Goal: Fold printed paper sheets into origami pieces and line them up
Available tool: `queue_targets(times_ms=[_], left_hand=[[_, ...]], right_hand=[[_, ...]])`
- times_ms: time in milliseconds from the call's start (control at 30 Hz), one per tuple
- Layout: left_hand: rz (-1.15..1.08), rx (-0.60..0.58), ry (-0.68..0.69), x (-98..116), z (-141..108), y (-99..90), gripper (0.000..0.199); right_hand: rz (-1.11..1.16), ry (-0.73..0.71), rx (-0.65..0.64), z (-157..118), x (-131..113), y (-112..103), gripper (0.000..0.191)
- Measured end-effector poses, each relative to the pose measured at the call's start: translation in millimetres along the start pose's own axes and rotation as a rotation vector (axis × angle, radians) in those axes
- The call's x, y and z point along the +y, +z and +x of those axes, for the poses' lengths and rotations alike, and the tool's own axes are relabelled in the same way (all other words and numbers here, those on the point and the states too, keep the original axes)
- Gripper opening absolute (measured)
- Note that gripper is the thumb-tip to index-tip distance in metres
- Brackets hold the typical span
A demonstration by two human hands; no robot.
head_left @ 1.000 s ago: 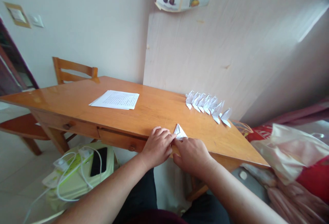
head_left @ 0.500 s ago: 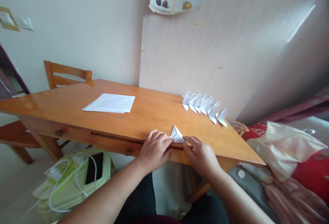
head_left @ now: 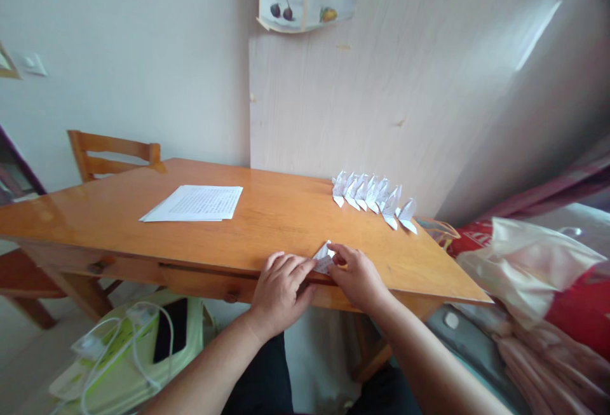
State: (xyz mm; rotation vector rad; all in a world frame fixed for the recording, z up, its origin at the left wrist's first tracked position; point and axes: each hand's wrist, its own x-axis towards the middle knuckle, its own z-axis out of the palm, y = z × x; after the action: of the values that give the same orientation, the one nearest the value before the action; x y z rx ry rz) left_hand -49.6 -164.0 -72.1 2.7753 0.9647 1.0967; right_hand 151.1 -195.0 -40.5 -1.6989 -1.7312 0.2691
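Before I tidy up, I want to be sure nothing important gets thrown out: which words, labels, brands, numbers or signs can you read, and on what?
None can be read with certainty.
Paper stack: printed lines, too small to read.
Folded paper triangle: faint print, too small.
Row of folded papers: faint marks, illegible.
Red packaging: white marks, too blurred.

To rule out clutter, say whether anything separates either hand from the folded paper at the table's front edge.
Nothing visible does: the left hand and right hand are both at the folded paper. The printed sheets lie left of it; the row of folded pieces stands farther back.
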Motion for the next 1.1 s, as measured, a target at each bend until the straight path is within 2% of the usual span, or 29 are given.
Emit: queue_targets(times_ms=[133, 233, 333, 433, 533, 700, 800, 900, 967, 1033, 1100], left_hand=[[-0.019, 0.111, -0.031, -0.6, 0.8, 4.2, 0.051], [-0.049, 0.197, -0.057, 4.0, 2.7, 6.4, 0.055], [-0.107, 0.212, -0.047, 12.5, 6.0, 9.9, 0.06], [-0.197, 0.228, -0.047, 20.5, 10.3, 15.7, 0.065], [-0.28, 0.225, -0.085, 24.6, 13.4, 21.5, 0.062], [-0.44, 0.158, -0.117, 26.4, 13.3, 25.6, 0.052], [-0.554, 0.153, -0.204, 29.1, 14.8, 21.6, 0.04], [-0.773, 0.134, -0.323, 32.8, 19.9, 12.8, 0.034], [-0.89, 0.143, -0.398, 34.1, 23.7, 7.1, 0.031], [-0.968, 0.161, -0.473, 33.9, 26.5, 3.4, 0.029], [-1.03, 0.167, -0.527, 33.0, 27.9, 1.9, 0.029]], right_hand=[[0.393, 0.097, 0.015, -2.8, 4.4, 3.0, 0.024], [0.704, 0.191, 0.083, -8.9, -4.3, 0.2, 0.014], [0.867, 0.263, 0.14, -14.9, -16.7, -3.7, 0.014], [0.997, 0.299, 0.13, -19.7, -23.4, -4.7, 0.018], [1.058, 0.305, 0.121, -23.3, -24.1, -3.6, 0.02], [1.05, 0.3, 0.115, -26.9, -23.1, -3.3, 0.024], [0.982, 0.24, 0.057, -28.9, -24.6, -4.4, 0.027], [0.887, 0.189, 0.039, -31.5, -25.6, -8.2, 0.035], [0.742, 0.15, 0.164, -32.7, -23.6, -12.4, 0.036], [0.505, 0.088, 0.355, -32.2, -18.8, -16.9, 0.034], [0.303, 0.048, 0.46, -30.4, -12.9, -20.0, 0.039]])
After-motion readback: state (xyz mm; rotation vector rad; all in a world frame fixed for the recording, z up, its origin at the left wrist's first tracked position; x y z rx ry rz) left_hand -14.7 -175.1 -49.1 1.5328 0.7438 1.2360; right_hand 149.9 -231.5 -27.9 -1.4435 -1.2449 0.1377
